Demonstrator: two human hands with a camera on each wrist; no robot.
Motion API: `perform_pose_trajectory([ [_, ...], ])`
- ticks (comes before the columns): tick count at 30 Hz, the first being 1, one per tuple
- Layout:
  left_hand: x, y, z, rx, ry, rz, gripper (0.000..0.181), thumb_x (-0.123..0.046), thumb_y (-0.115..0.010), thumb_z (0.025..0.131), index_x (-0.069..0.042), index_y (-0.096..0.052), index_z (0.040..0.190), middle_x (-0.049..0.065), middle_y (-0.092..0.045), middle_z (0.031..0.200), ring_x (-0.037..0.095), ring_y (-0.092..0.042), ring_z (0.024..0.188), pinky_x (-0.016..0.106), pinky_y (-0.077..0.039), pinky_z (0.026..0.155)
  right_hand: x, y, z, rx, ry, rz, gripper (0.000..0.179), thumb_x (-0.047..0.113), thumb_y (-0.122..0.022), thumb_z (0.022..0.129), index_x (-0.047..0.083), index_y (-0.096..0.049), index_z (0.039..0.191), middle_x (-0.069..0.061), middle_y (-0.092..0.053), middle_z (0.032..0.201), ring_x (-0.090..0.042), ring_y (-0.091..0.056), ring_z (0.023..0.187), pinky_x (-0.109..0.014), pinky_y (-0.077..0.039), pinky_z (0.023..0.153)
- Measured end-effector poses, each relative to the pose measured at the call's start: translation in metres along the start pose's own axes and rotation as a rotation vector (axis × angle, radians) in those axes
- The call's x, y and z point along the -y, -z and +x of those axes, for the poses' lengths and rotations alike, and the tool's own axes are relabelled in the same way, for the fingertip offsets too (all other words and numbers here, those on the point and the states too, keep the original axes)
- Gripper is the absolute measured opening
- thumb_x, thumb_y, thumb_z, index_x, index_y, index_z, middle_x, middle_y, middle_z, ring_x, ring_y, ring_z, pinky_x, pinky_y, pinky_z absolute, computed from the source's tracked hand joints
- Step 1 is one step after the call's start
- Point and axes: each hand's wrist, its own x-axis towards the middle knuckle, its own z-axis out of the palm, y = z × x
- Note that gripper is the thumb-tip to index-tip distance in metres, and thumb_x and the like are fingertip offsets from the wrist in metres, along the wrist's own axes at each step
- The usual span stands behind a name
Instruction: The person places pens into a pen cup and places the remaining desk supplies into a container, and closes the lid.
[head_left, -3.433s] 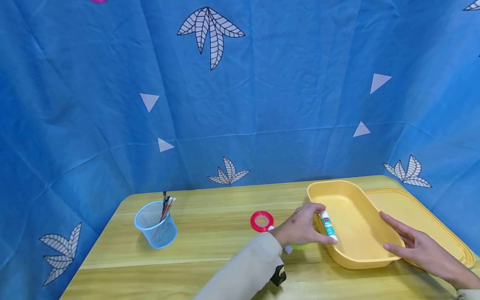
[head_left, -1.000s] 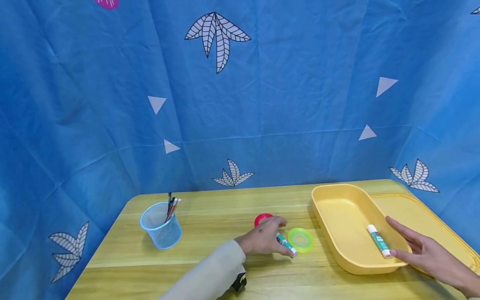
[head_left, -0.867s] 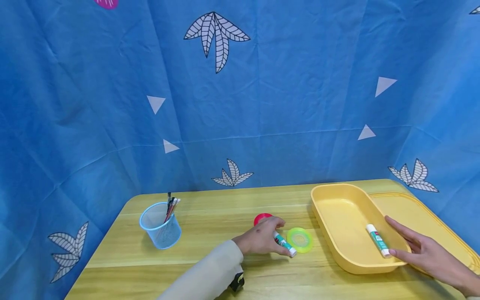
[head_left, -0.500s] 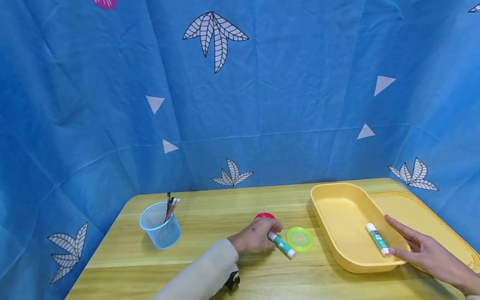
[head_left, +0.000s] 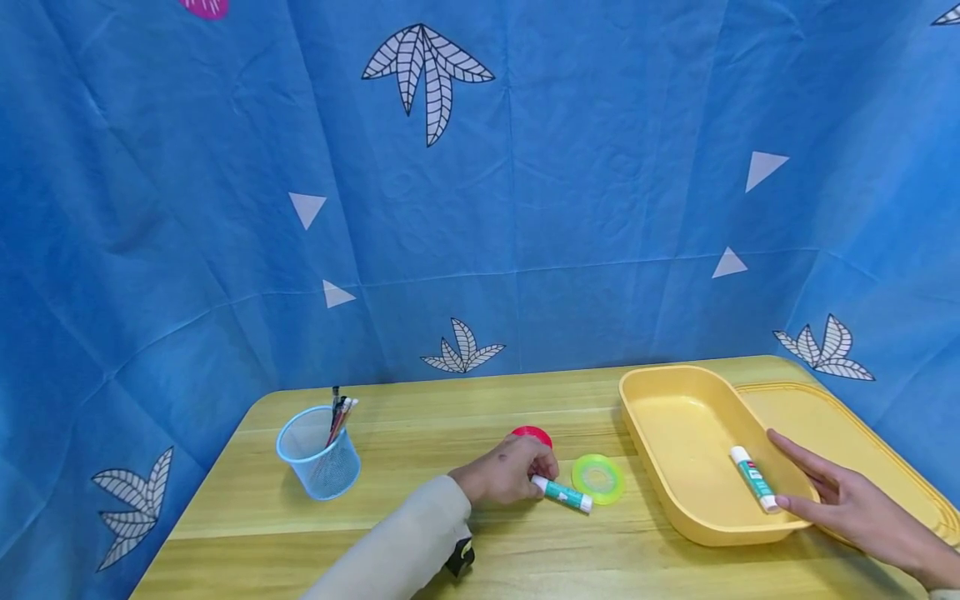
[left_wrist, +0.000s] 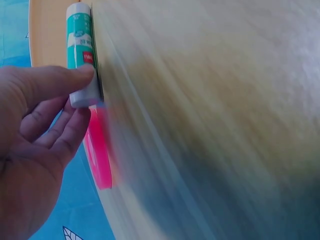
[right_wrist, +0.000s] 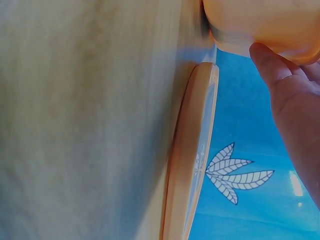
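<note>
My left hand (head_left: 506, 472) pinches a white-capped teal glue stick (head_left: 566, 495) by one end, low over the table. In the left wrist view the thumb presses on the end of this glue stick (left_wrist: 80, 40), with fingers curled beneath. A red tape roll (head_left: 534, 435) is partly hidden behind the hand, and a yellow-green tape roll (head_left: 597, 478) lies just right of the stick. My right hand (head_left: 843, 500) holds the near right wall of a yellow plastic bin (head_left: 675, 500), thumb over the rim, fingers along the outside. A second glue stick (head_left: 754, 479) lies inside the bin.
A light-blue mesh pen cup (head_left: 318, 467) with several pencils or brushes stands at the table's left. A flat yellow lid (head_left: 840, 442) lies right of the bin, partly under it. A blue patterned curtain (head_left: 600, 167) hangs behind the wooden table (head_left: 420, 417).
Since the oldest frame, one glue stick has come to lie in the bin and my left hand has moved left to another. Lately that stick has swung flatter in its fingers. The right hand stays.
</note>
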Motion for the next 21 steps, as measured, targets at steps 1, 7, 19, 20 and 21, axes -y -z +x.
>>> perform_pose_trajectory([
  [1,0.0001,0.0004,0.0,0.01,-0.005,-0.006,0.023,0.006,-0.079,0.081,-0.012,-0.069,0.09,-0.011,-0.061,0.084,0.002,-0.055,0.079,0.016,-0.05,0.076,0.0,0.0,0.0001,-0.001,0.001,-0.001,0.076,0.011,-0.064,0.098,0.015,-0.021,0.16,0.044,-0.017,0.141,0.032,-0.018,0.12,0.004,-0.025,0.089],
  [7,0.0017,0.0017,0.0005,0.05,-0.038,-0.04,0.022,0.006,-0.077,0.083,-0.012,-0.068,0.091,-0.012,-0.061,0.084,0.0,-0.055,0.079,0.015,-0.049,0.075,0.0,-0.0004,0.0,0.005,-0.018,-0.003,0.075,0.014,-0.064,0.099,0.015,-0.021,0.161,0.045,-0.016,0.141,0.033,-0.019,0.118,0.004,-0.026,0.087],
  [19,0.0005,0.0068,0.0035,0.021,-0.072,-0.278,0.017,0.008,-0.075,0.084,-0.006,-0.071,0.093,-0.007,-0.065,0.087,0.003,-0.062,0.079,0.018,-0.053,0.077,0.0021,-0.001,0.0006,-0.007,-0.021,-0.021,0.075,0.015,-0.065,0.098,0.014,-0.022,0.16,0.045,-0.017,0.14,0.033,-0.02,0.116,0.004,-0.027,0.086],
  [20,0.0002,0.0077,0.0039,0.018,-0.073,-0.296,0.017,0.007,-0.075,0.084,-0.006,-0.071,0.093,-0.006,-0.066,0.088,0.003,-0.062,0.079,0.018,-0.053,0.077,0.0022,-0.001,0.0005,-0.008,-0.022,-0.023,0.075,0.015,-0.065,0.098,0.014,-0.023,0.16,0.045,-0.017,0.14,0.033,-0.02,0.116,0.005,-0.027,0.085],
  [21,-0.0003,0.0087,0.0043,0.016,-0.076,-0.313,0.017,0.007,-0.075,0.084,-0.006,-0.072,0.094,-0.005,-0.067,0.088,0.004,-0.062,0.079,0.019,-0.053,0.077,0.0022,-0.001,0.0004,-0.008,-0.023,-0.024,0.075,0.016,-0.065,0.098,0.015,-0.023,0.16,0.045,-0.017,0.139,0.033,-0.02,0.115,0.005,-0.027,0.085],
])
